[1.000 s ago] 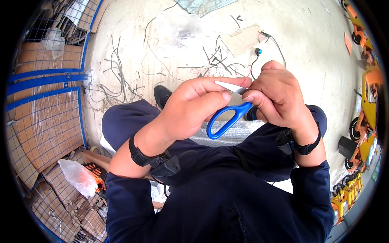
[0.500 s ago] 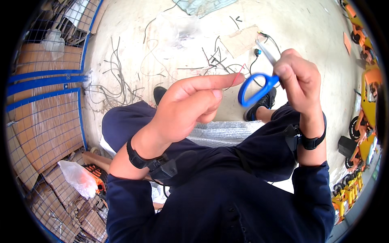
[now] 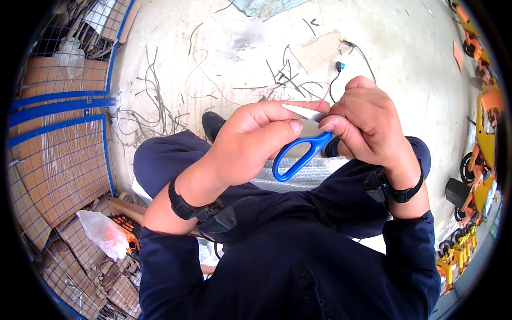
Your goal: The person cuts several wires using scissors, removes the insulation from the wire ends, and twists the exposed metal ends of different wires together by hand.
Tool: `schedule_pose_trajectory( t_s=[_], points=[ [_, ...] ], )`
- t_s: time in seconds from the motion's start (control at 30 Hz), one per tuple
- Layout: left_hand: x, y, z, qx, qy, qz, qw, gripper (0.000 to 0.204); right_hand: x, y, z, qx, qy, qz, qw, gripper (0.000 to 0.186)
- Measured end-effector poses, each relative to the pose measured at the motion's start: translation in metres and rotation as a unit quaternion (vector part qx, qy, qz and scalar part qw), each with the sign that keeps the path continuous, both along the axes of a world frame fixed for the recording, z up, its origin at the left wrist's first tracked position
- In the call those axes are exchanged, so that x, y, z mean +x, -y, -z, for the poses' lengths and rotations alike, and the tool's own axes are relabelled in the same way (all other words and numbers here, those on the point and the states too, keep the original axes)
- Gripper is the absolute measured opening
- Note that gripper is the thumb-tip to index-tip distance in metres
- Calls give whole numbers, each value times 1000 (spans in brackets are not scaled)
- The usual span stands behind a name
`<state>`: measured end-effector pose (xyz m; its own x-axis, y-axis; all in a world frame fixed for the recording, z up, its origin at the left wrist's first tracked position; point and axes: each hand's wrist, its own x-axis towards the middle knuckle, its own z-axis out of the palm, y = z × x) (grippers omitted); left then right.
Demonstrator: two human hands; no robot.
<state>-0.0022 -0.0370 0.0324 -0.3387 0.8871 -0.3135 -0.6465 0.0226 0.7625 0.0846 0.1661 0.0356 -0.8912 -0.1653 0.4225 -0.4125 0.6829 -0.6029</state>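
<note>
In front of my lap my right hand (image 3: 370,122) is closed on a pair of scissors with blue handles (image 3: 300,154). Their pale blade (image 3: 303,111) points left and lies against the index finger of my left hand (image 3: 248,136). That hand is closed, thumb against the fingers, apparently pinching a thin red wire (image 3: 325,96). A loop of the wire rises above the blade between both hands; its held end is hidden behind the blade and fingers. Right fingertips almost touch my left index fingertip.
Black cable offcuts (image 3: 154,101) litter the pale floor ahead. A cardboard piece (image 3: 320,50) lies beyond, with a cable with a blue connector (image 3: 340,66) nearby. Blue mesh cages (image 3: 58,101) stand left, yellow-orange equipment (image 3: 485,122) right. Bubble wrap (image 3: 298,173) shows between my legs.
My right hand has come down and left, turning the scissors so the blade now points left onto my left index finger. My left hand has shifted slightly; the red wire now loops upward.
</note>
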Motion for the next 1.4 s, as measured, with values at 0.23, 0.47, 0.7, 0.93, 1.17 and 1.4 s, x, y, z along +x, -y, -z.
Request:
schedule_pose_trajectory(
  t_s=[0.23, 0.47, 0.7, 0.93, 1.17, 1.4],
  points=[
    [-2, 2, 3, -11, -35, -4, 999, 38, -1, 1, -1, 2, 0, 8, 1000, 14],
    [-4, 8, -2, 14, 15, -27, 999, 41, 5, -26, -5, -28, 21, 92, 995, 12],
    [-1, 2, 1, 8, 20, -6, 1000, 44, 0, 0, -1, -5, -13, -8, 1000, 14],
    [1, 1, 3, 2, 12, -9, 1000, 40, 0, 2, 1, 1, -9, 0, 1000, 16],
    [1, 2, 4, -6, -31, -14, 999, 38, -1, 3, 0, 0, -5, 4, 1000, 15],
    [0, 3, -1, -13, -27, -32, 999, 34, -2, -4, 1, -11, -2, 31, 999, 11]
  ],
)
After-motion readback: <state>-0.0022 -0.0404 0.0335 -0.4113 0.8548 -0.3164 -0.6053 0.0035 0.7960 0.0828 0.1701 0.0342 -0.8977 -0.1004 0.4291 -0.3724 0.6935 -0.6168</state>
